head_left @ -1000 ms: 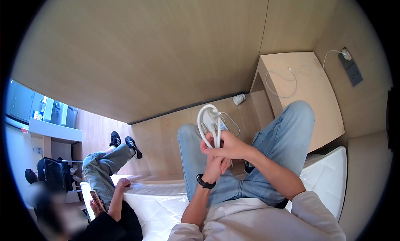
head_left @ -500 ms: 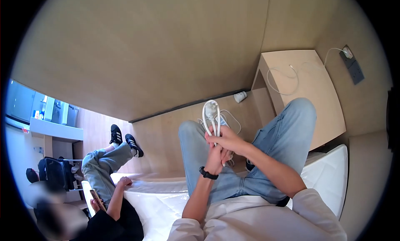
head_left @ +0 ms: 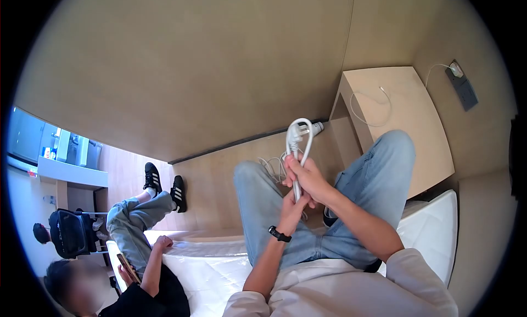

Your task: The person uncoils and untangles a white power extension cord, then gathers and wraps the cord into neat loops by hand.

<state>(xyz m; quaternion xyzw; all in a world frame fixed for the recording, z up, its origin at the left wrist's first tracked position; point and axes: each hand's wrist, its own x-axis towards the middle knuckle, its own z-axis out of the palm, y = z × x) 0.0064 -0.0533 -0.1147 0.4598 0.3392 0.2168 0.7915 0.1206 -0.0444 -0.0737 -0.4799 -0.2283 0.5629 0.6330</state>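
Observation:
A white power cord (head_left: 309, 140) rises in a folded loop from my hands, its white plug (head_left: 296, 132) sitting inside the top of the loop. My right hand (head_left: 308, 180) is closed around the cord just below the plug. Lower down, my left hand (head_left: 292, 208), with a black band on its wrist, grips the bundled cord against my right fingers. Part of the cord is hidden between the two hands. More white cable (head_left: 270, 167) lies coiled on the floor beyond my knee.
A wooden nightstand (head_left: 409, 119) with a thin white charging cable (head_left: 391, 106) stands at right, below a wall socket (head_left: 464, 89). A small white object (head_left: 317, 127) lies by the wall panel (head_left: 219, 70). At left, another person holds a phone (head_left: 128, 266) beside the plastic-covered mattress (head_left: 211, 276).
My hands have shifted slightly, and the cord loop with its plug has moved right and up. The plug has turned so its pins show. The other person's foot has moved.

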